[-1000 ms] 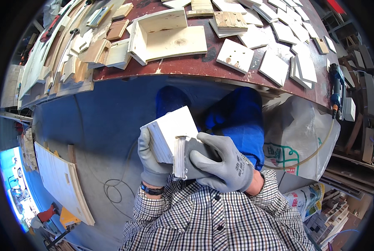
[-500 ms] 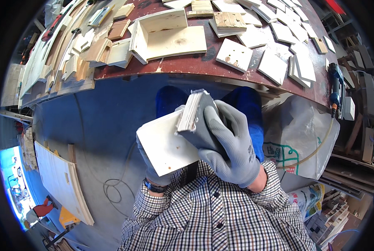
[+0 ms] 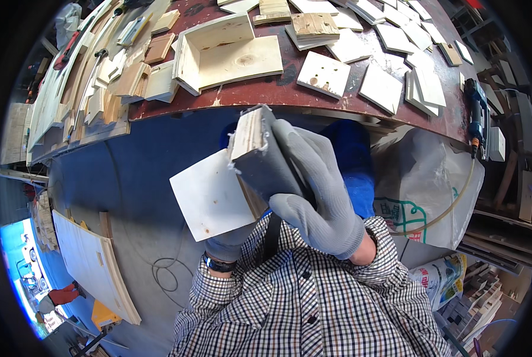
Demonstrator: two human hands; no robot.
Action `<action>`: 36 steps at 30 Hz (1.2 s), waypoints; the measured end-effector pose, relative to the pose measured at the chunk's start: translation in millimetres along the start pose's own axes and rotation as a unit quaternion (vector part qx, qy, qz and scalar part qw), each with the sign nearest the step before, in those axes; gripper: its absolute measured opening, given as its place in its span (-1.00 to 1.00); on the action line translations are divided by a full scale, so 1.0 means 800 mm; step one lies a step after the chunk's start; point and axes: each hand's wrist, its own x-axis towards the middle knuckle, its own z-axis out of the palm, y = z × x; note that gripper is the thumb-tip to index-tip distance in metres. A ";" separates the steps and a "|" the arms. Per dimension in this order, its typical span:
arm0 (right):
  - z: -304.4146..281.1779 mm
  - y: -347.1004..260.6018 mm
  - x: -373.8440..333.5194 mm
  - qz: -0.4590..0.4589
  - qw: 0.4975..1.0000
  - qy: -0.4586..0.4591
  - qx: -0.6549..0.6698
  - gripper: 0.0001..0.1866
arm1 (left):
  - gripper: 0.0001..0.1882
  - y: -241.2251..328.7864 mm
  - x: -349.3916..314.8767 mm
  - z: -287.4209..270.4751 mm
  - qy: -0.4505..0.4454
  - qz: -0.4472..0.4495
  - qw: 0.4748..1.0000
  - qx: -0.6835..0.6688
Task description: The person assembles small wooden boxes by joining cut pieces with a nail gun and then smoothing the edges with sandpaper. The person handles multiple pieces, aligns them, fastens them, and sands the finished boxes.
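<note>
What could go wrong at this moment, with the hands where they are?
The square wooden panel is held in mid-air over the floor by the left hand, mostly hidden beneath it, so it might slip. The right hand presses a grey sanding block against the panel's edge; a slip could scrape the glove or chip the wood.

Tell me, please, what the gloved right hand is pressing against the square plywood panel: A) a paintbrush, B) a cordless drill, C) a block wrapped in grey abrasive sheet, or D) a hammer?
C: the right hand grips a sanding block, wood wrapped in grey sheet, at the edge of the plywood panel that the left hand supports from below.
</note>
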 end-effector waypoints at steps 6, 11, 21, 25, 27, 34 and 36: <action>0.022 0.024 -0.069 -0.020 0.999 -0.038 0.001 -0.17 | -0.16 0.026 0.023 0.006 0.008 -0.095 0.816 -0.570; -0.013 0.033 -0.094 0.021 0.998 -0.057 0.015 -0.14 | -0.27 0.022 0.042 -0.001 -0.022 -0.072 0.843 -0.532; 0.020 0.016 -0.067 -0.096 0.989 0.024 -0.109 -0.28 | -0.07 0.021 0.021 0.000 0.089 -0.095 0.981 -0.145; 0.011 0.030 -0.057 -0.132 0.981 -0.005 -0.141 -0.29 | 0.25 0.058 0.027 0.004 0.018 -0.107 0.921 -0.373; 0.014 0.031 -0.052 -0.160 0.978 -0.011 -0.136 -0.32 | 0.24 0.051 0.018 0.005 0.019 -0.080 0.967 -0.242; 0.008 0.059 -0.068 0.064 0.990 0.021 -0.126 -0.24 | 0.11 0.024 0.002 -0.014 0.025 -0.059 0.978 -0.200; 0.003 0.071 -0.074 0.164 0.981 0.055 -0.090 -0.26 | 0.09 0.017 0.004 -0.014 0.033 -0.011 0.973 -0.230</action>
